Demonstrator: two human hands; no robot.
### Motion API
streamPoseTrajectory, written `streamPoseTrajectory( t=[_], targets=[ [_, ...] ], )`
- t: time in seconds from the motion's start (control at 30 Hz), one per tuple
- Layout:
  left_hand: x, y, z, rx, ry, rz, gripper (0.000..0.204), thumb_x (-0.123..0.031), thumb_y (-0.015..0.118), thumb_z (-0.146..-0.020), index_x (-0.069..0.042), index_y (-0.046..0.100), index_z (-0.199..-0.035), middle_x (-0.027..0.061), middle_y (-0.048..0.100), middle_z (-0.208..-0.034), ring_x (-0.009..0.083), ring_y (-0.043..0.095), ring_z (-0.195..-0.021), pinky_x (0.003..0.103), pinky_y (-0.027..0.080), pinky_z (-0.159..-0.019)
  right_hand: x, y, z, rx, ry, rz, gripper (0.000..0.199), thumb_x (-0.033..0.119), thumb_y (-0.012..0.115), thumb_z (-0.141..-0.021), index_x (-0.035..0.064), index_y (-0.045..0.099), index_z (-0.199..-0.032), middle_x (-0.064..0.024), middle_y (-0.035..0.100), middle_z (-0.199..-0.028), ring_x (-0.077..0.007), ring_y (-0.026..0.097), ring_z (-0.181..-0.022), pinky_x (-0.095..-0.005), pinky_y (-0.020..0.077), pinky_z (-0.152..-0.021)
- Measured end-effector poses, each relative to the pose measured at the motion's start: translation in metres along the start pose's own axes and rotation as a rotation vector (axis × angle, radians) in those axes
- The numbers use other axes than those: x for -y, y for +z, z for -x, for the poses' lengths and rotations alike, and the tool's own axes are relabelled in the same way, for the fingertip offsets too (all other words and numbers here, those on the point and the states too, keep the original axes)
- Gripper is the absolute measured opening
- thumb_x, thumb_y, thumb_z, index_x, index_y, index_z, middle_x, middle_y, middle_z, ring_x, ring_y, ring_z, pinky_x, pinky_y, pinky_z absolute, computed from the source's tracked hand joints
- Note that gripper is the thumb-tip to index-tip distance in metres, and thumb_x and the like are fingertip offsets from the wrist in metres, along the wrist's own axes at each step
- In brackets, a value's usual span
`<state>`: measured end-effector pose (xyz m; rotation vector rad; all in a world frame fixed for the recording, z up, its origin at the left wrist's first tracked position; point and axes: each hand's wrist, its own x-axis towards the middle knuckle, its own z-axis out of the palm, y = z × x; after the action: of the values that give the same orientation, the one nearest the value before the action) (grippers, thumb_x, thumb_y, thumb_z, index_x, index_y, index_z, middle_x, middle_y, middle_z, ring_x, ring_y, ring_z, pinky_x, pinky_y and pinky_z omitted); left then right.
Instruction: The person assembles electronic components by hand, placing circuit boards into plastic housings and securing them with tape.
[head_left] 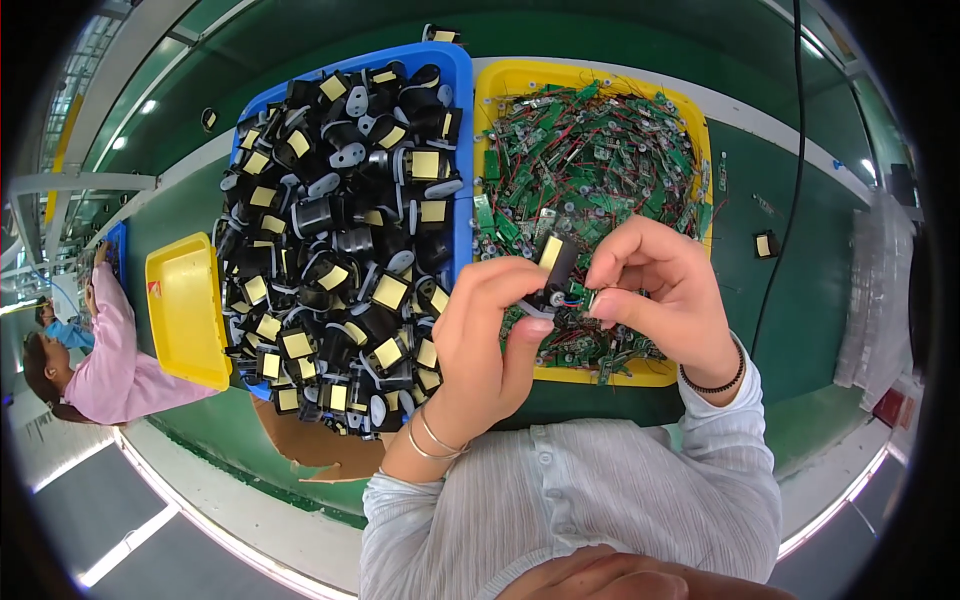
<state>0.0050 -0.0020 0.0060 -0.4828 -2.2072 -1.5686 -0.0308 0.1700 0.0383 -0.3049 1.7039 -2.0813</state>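
My left hand [478, 345] is pinching a black part [560, 262], seemingly steadying it while my right hand [672, 298] is pinching a board [583, 293].

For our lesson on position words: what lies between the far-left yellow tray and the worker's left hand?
In the head view, a heap of black parts lies between that yellow tray and the left hand.

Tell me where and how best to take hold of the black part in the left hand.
I'd pinch the black part by the sides of its upper end, coming from the far side. That end sticks out past the left hand, whose fingers hold it lower down; thin wires lead toward the right hand, so the right side looks crowded.
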Motion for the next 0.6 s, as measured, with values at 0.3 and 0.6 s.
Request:
streamPoseTrajectory(
  t=[0.3,0.6],
  targets=[
    [0.006,0.000,0.002,-0.142,0.013,0.311,0.038,0.008,0.065,-0.065,0.000,0.045,-0.097,0.0127,0.053,-0.091,0.0192,0.052,-0.081,0.027,0.045,-0.066,0.006,0.000,0.002,0.068,0.021,0.083,0.021,0.000,0.064,-0.074,-0.0008,0.055,-0.093,-0.0039,0.060,-0.077,-0.0061,0.056,-0.064,-0.0180,0.0459,-0.055],
    [0.001,0.001,0.001,-0.103,-0.179,0.421,0.031,-0.018,0.047,-0.088,0.004,0.046,-0.110,0.0074,0.055,-0.087,0.0080,0.050,-0.071,0.019,0.042,-0.062,-0.005,0.006,-0.007,0.069,0.070,-0.167,0.016,0.003,0.061,-0.077,-0.0006,0.051,-0.088,-0.0030,0.056,-0.071,-0.0071,0.056,-0.059,-0.0185,0.0470,-0.052]
  ],
)
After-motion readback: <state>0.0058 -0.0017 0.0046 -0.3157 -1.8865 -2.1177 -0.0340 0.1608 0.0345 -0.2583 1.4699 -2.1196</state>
